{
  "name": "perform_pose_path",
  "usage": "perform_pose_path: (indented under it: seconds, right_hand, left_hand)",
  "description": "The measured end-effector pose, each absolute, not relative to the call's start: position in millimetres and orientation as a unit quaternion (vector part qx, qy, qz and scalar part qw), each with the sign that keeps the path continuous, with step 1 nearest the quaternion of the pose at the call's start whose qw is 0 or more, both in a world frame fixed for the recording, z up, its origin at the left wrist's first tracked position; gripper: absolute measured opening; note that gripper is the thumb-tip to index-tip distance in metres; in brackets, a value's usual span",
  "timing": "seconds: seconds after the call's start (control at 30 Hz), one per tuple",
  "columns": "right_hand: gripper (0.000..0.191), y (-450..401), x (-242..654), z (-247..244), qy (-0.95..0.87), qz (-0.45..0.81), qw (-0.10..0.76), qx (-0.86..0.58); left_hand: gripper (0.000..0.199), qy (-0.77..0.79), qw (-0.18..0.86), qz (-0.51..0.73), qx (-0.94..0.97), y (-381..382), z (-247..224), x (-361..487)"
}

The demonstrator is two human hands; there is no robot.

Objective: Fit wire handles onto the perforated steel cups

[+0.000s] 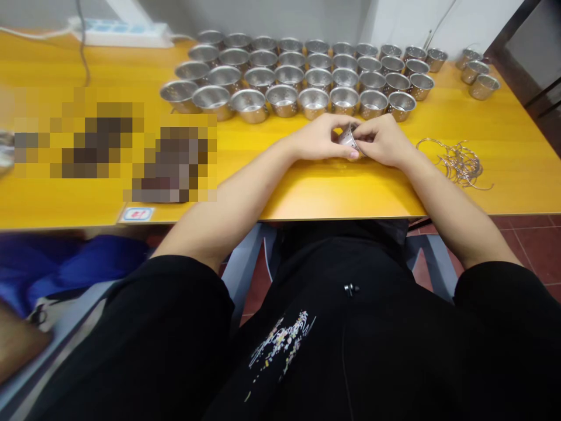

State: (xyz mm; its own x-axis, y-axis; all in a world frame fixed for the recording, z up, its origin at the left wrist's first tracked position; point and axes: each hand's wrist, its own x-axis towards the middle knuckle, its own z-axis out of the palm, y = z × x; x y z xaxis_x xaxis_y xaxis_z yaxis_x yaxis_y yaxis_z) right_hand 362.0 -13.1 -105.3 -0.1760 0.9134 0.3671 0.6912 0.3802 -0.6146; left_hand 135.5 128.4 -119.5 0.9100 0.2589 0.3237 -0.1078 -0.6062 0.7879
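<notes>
Between my two hands is a small perforated metal cup (347, 138), tilted above the yellow table. My left hand (322, 137) is wrapped round its left side, with the thumb below. On the cup's right edge the fingers of my right hand (385, 140) are closed; whether they also pinch a wire is hidden. A loose tangle of thin bent metal wires (464, 164) lies to the right of my right forearm. Just beyond my hands stand rows of similar metal cups (313, 104), upright with their mouths up.
Three more cups (484, 88) stand apart at the far right, some with wire at the rim. A white power strip (125, 33) sits at the back left with a hanging cable. Pixelated dark items (170, 166) lie on the table's left. Part of another person's arm (20, 339) shows lower left.
</notes>
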Motion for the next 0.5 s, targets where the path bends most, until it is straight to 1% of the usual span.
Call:
perform_pose_path:
  seconds: [0.17,0.23,0.37,0.5]
  right_hand:
    - [0.046,-15.8,365.8,-101.4,-0.761,0.202,0.349,-0.509]
    - [0.042,-15.9,364.3,-103.6,-0.755,0.199,0.359,-0.512]
    - [0.026,-16.4,357.8,-107.8,-0.734,0.205,0.380,-0.524]
    - [0.018,-19.0,354.5,-103.5,-0.735,0.233,0.390,-0.503]
  left_hand:
    - [0.110,0.046,0.437,0.213,0.873,131.5,-119.4,134.1]
    - [0.110,0.043,0.441,0.216,0.870,133.1,-120.7,134.6]
    - [0.112,0.045,0.446,0.220,0.866,136.8,-124.9,136.2]
    - [0.117,0.049,0.445,0.215,0.868,139.3,-127.1,136.7]
